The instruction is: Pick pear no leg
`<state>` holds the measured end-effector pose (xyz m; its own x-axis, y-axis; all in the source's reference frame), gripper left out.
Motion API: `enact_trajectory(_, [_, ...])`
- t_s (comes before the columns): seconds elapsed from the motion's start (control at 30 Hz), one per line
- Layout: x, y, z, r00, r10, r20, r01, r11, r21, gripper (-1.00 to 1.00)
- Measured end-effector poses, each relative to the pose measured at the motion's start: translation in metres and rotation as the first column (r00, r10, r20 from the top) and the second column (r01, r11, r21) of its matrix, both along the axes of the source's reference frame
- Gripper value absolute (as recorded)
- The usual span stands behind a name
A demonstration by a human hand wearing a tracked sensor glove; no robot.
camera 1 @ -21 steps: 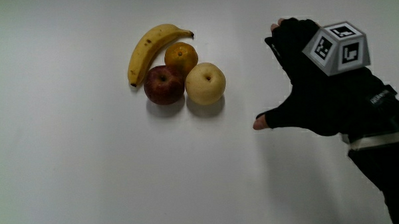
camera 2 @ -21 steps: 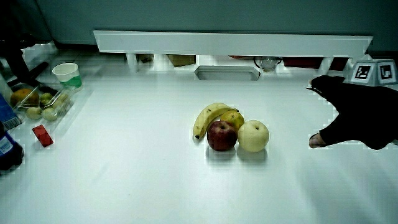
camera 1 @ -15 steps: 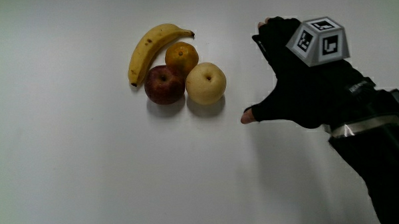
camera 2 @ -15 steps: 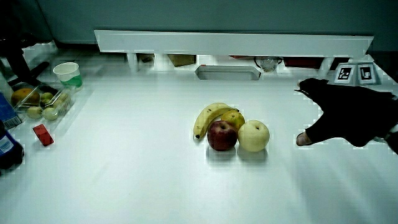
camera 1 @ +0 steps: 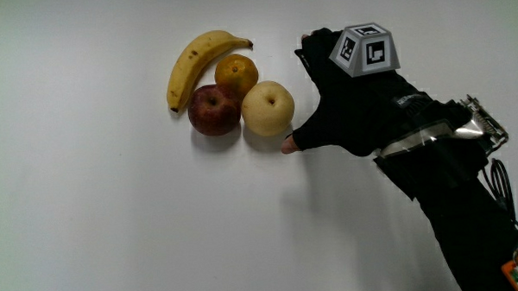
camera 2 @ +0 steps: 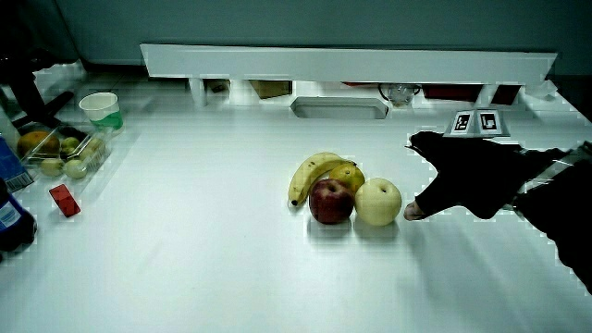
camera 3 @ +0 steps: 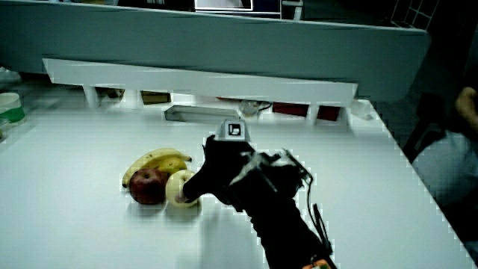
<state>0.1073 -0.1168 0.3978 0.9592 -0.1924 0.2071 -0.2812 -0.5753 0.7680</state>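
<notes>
A pale yellow round pear (camera 1: 267, 108) rests on the white table (camera 1: 115, 220), touching a red apple (camera 1: 213, 110) and an orange (camera 1: 237, 74); a banana (camera 1: 191, 64) curves around them. The same pear shows in both side views (camera 2: 377, 203) (camera 3: 178, 188). The hand (camera 1: 305, 101) is beside the pear, fingers spread wide and holding nothing. Its thumb tip (camera 1: 288, 147) lies close to the pear's near side, while the other fingers (camera 1: 311, 47) reach past the pear at the orange's level. The hand (camera 2: 418, 176) also appears spread in a side view.
A low white partition (camera 2: 347, 63) runs along the table's edge farthest from the person, with a metal tray (camera 2: 339, 108) before it. A green cup (camera 2: 99, 110), a clear box of small fruit (camera 2: 60, 148), a red block (camera 2: 62, 200) and a dark bottle (camera 2: 11, 217) stand at one table edge.
The hand has moved across the table toward the pear, staying spread; its thumb tip is now close by the pear. The fruit has not moved.
</notes>
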Motion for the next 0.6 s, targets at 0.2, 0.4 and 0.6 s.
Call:
enact_trajectory(0.2, [-0.008, -0.004, 0.014, 1.000, 0.013, 0.012, -0.013, 0.9993, -0.035, 0.00])
enact_trajectory(0.4, [-0.018, -0.005, 0.031, 1.000, 0.021, 0.018, -0.020, 0.9979, -0.062, 0.00])
enact_trajectory(0.6, [-0.025, -0.005, 0.047, 0.999, 0.029, 0.032, -0.026, 0.9957, -0.089, 0.00])
